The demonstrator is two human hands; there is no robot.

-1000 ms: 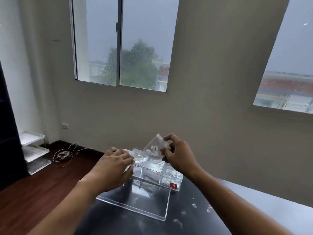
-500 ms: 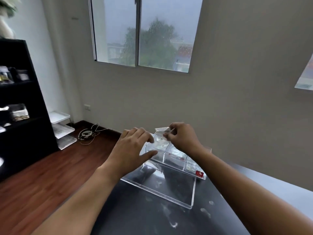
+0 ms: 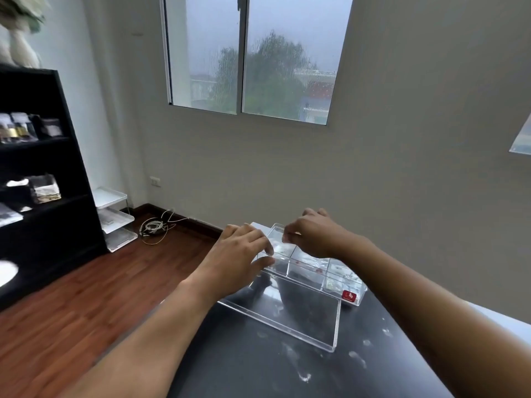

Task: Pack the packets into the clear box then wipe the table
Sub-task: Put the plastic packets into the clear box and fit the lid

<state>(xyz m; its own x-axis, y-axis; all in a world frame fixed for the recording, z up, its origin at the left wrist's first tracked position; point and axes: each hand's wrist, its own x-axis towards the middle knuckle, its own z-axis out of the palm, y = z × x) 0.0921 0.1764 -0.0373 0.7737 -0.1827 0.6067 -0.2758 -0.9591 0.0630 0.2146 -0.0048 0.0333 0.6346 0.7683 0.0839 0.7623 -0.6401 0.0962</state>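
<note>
Head view: one clear box (image 3: 313,267), divided into compartments, stands on the dark table (image 3: 258,369) near its far edge. One clear lid (image 3: 290,314) lies flat on the table just in front of the box.

The left hand (image 3: 238,254) is over the box's left end, fingers curled, thumb and forefinger touching the rim there. Whether it pinches anything cannot be told. The right hand (image 3: 313,234) is over the left-middle compartments, fingertips drawn together on a small clear packet (image 3: 280,248) that sits low in the box. The packet's edges blend with the acrylic, so the grip is judged, not certain.

Risks, as judged:
- The box sits close to the table's far edge; a push from either hand could slide it off.
- The packet is thin and slippery; it may catch on a divider and lie across two compartments, which would stop the lid closing.
- The lid lies under the forearms and could be knocked.

Count: one box, one lid, two hands. Packets already inside cannot be counted; contents show in the right compartments, and one red label (image 3: 349,296) on the box's right front. Several pale smudges (image 3: 304,377) mark the table; wiping not yet done.
</note>
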